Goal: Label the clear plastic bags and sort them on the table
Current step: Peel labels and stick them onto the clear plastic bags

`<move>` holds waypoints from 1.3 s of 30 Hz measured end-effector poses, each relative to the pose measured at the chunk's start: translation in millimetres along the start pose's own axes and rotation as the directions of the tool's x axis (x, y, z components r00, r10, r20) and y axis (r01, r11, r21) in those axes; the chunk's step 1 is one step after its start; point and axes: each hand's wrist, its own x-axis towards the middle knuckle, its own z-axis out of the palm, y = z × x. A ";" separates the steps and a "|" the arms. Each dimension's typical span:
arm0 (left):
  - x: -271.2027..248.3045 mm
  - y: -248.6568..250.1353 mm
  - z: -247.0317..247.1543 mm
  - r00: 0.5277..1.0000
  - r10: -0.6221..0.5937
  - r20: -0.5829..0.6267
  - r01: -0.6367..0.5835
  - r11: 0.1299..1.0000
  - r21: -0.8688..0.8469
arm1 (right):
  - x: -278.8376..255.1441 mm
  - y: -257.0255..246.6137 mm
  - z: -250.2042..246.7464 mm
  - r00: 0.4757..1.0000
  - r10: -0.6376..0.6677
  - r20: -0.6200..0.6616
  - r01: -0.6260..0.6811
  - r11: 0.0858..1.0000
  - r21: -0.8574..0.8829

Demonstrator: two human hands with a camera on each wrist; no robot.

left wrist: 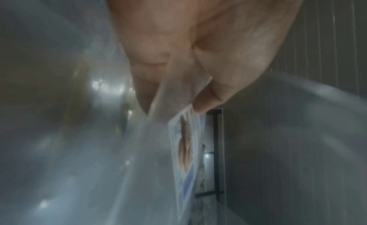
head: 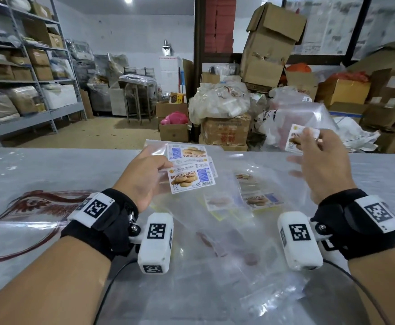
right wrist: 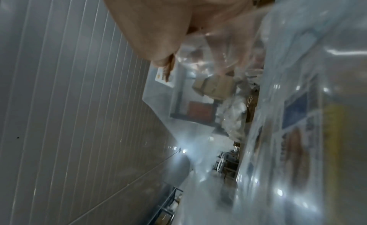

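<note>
My left hand [head: 166,167] pinches a small stack of clear bags [head: 159,151] above the table, thumb on top. Their "Biskut Lenga" labels [head: 191,178] face up. In the left wrist view the thumb and fingers [left wrist: 206,102] pinch the plastic beside a label [left wrist: 186,142]. My right hand [head: 308,137] holds another clear bag [head: 309,118] raised at the right, pinching it at its label [head: 294,139]; the right wrist view shows the thumb [right wrist: 158,52] on that label [right wrist: 164,76]. More labelled bags [head: 259,199] lie on the table between my hands.
The table [head: 51,174] has a shiny cover with a brown pattern at the left. Loose clear bags [head: 250,266] lie near its front edge. Past the far edge stand cardboard boxes [head: 227,130] and full plastic sacks [head: 217,102]. Metal shelving [head: 27,78] lines the left wall.
</note>
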 end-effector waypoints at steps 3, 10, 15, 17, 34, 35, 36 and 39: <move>-4.5 -0.8 5.3 0.998 -0.019 0.067 0.017 0.999 0.035 | -16.5 -9.7 8.0 0.981 0.003 0.195 -0.020 0.996 0.086; -7.8 -4.3 14.5 0.992 -0.044 0.122 0.039 0.998 0.049 | -43.0 -4.3 26.9 0.791 0.080 0.606 -0.043 0.996 -0.077; -4.6 -7.7 13.9 0.977 -0.123 0.174 0.116 0.992 0.053 | -40.6 0.3 29.5 0.832 0.153 0.533 -0.107 0.988 -0.115; -3.6 -8.6 13.8 0.976 -0.119 0.182 0.112 0.992 0.051 | -40.4 -1.4 28.8 0.853 0.167 0.495 -0.118 0.985 -0.129; 3.4 0.7 1.0 0.996 -0.069 -0.051 0.065 0.995 -0.074 | -27.6 3.6 14.3 0.750 0.308 0.585 -0.018 0.894 -0.447; 3.7 0.5 0.3 0.996 -0.064 -0.064 0.059 0.995 -0.081 | -27.9 4.2 14.0 0.749 0.305 0.588 -0.004 0.890 -0.456; 4.5 0.3 -0.6 0.995 -0.058 -0.078 0.051 0.995 -0.091 | -27.7 4.6 13.5 0.761 0.285 0.583 0.021 0.887 -0.461; 4.6 0.7 -0.4 0.992 -0.052 -0.117 0.041 0.994 -0.101 | -23.2 3.5 9.8 0.825 0.221 0.521 0.049 0.889 -0.456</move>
